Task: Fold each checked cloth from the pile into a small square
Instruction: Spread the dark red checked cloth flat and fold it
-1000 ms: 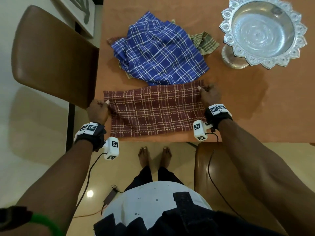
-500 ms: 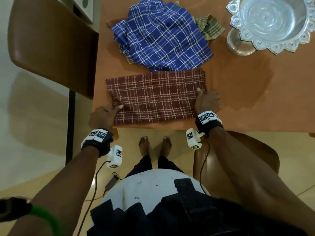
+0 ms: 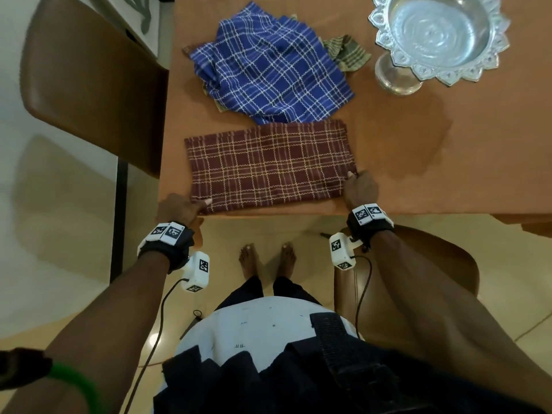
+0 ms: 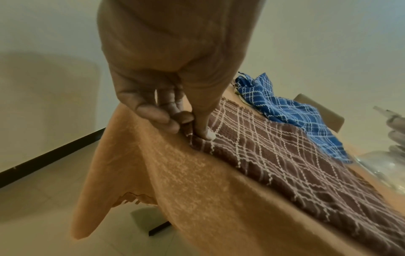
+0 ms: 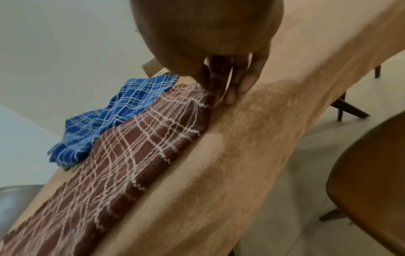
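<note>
Your left hand (image 3: 179, 208) pinches the near left corner of the maroon cloth (image 3: 268, 168); the left wrist view shows the thumb (image 4: 205, 121) pressed down on top and the fingers (image 4: 157, 117) curled against the corner's edge. Your right hand (image 3: 360, 189) grips the cloth's right edge near the near corner; the right wrist view shows fabric gathered between thumb and fingers (image 5: 240, 83), with the fingertips touching the tablecloth (image 5: 252, 138).

The maroon cloth lies flat as a wide rectangle along the near edge of the bench (image 3: 418, 150), which is covered by the orange tablecloth. Its far edge is overlapped by the pile.

The pile sits just beyond: one blue cloth (image 3: 268, 73) crumpled on top, one olive cloth (image 3: 348, 52) showing at its right side, and a further maroon strip showing at its left. How many cloths lie beneath the blue one cannot be told.

One silver pedestal bowl (image 3: 439, 37) with a scalloped rim stands to the right of the pile, apart from it and well apart from your hands.

Two brown chairs are in view: one (image 3: 89, 85) at the left end of the bench, one (image 3: 418, 264) at the near side beneath your right arm.

Each wrist carries a black band with white blocks bearing black-and-white square markers. No readable writing appears.
</note>
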Tool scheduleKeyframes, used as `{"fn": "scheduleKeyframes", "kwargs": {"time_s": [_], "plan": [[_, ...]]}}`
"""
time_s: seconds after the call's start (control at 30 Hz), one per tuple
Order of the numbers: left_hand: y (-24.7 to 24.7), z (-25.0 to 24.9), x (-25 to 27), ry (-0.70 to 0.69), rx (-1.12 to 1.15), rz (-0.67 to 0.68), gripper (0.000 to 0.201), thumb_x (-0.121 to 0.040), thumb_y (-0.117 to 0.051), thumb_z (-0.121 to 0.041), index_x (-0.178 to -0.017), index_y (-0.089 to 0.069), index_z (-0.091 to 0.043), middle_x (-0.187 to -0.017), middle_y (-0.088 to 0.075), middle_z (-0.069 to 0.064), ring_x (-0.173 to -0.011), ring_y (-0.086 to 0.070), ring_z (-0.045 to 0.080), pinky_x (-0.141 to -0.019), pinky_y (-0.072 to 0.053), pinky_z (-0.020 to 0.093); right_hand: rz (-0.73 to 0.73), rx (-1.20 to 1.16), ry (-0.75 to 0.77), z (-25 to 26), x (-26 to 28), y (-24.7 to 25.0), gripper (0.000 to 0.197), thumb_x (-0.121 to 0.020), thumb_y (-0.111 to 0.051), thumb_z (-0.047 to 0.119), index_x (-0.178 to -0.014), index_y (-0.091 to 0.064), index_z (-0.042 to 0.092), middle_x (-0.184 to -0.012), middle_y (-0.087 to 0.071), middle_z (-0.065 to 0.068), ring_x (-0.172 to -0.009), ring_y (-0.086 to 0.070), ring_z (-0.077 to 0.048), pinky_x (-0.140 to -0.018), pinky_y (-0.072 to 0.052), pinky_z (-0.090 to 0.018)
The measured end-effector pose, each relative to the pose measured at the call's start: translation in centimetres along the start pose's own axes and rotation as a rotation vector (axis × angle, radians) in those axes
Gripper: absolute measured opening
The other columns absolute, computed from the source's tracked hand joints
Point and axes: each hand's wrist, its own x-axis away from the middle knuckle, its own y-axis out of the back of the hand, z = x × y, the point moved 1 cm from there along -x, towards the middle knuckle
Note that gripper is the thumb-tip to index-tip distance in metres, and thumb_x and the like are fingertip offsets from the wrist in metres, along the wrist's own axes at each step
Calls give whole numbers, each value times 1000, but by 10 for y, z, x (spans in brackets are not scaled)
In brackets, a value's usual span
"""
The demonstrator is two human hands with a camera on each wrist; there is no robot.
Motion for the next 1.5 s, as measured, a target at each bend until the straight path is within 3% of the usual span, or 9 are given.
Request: {"fn": "scheduleKeyframes", "kwargs": {"time_s": [0.2, 0.4, 0.5, 0.7, 0.9, 1.07, 1.3, 1.4, 1.5], "plan": [[9, -12, -23, -17, -198, 192, 43, -81, -76, -49, -86, -72, -6, -88, -70, 12, -81, -66, 33, -75, -51, 36, -113, -247, -55, 20, -5, 10, 34, -99, -51, 20, -118, -58, -6, -121, -61, -24, -110, -58, -39, -80, -42, -35], [80, -109, -54, -21, 795, 244, 25, -90, -69, -23, -105, -65, -3, -109, -69, 14, -105, -68, 29, -82, -60, 38, -5, -621, 174, 124, -55, 68, 25, -82, -56, 26, -85, -67, 4, -83, -69, -17, -67, -66, -29, -65, -58, -43], [127, -162, -53, -156, 1017, 148, 16, -95, -61, -15, -104, -64, -2, -100, -68, 10, -96, -69, 23, -77, -60, 31, -112, -623, 266, 170, -88, 114, 24, -81, -56, 21, -102, -64, 11, -101, -67, -18, -85, -62, -24, -77, -50, -39], [131, -161, -21, -247, 772, 156, 10, -95, -61, -24, -95, -68, -17, -87, -73, -1, -72, -73, 12, -66, -58, 21, -371, -788, 245, 152, -80, 116, 11, -70, -57, 18, -74, -67, 22, -85, -73, -6, -82, -71, -29, -71, -59, -52], [60, -53, -40, 23, 292, 290, 17, -87, -71, -24, -96, -68, -10, -104, -73, 14, -83, -71, 24, -61, -54, 25, -358, -619, 59, 46, -18, 43, 21, -93, -52, 9, -108, -65, 2, -112, -67, -14, -97, -60, -26, -84, -44, -31], [35, -15, -33, 20, -52, 368, 49, -74, -82, -45, -96, -71, -2, -92, -73, 16, -79, -67, 28, -68, -53, 31, -298, -221, 65, -6, 4, 4, 19, -92, -53, 8, -109, -58, 1, -106, -64, -21, -97, -60, -35, -77, -41, -36], [53, -95, -57, -247, -307, -98, 54, -88, -60, -62, -90, -67, -8, -89, -70, 9, -73, -59, 26, -67, -44, 33, -386, -1, 336, 79, -28, 24, 33, -97, -56, 33, -119, -53, 8, -115, -58, -13, -99, -58, -29, -83, -47, -41], [44, -142, -79, -276, -204, -92, 62, -84, -68, -59, -114, -60, -5, -109, -66, 14, -98, -62, 34, -83, -50, 42, -250, 93, 480, 148, -51, 19, 44, -93, -64, 33, -122, -51, 3, -125, -53, -17, -108, -55, -33, -90, -46, -43], [32, -183, -109, -300, -46, 0, 58, -78, -74, -59, -101, -66, -6, -109, -68, 18, -94, -65, 34, -79, -49, 37, -14, 166, 445, 203, -75, 6, 78, -89, -70, 39, -145, -31, -1, -152, -29, -21, -129, -45, -36, -102, -43, -45]]}}
